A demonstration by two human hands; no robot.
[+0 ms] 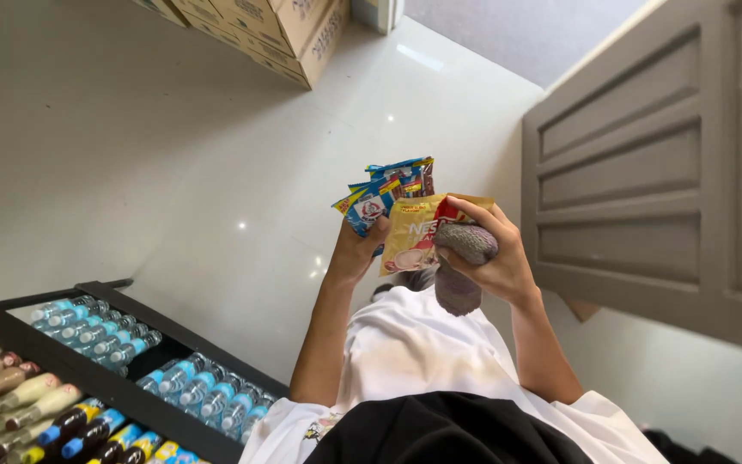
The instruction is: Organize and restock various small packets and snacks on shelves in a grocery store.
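We hold both hands up over the white floor (173, 172). Left hand (355, 249) fingers closed on a fan of blue sachets (384, 193), long axes pointing away from us, toward the door (646, 172). Right hand (495, 253) fingers grip a grey cloth (465, 249) against a yellow sachet (410, 232), long axis roughly upright in view. Bottle shelf (105, 378) sits lower left.

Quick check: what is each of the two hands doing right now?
Left hand: closed, holding blue snack packets.
Right hand: closed, holding a grey cloth and a yellow sachet.
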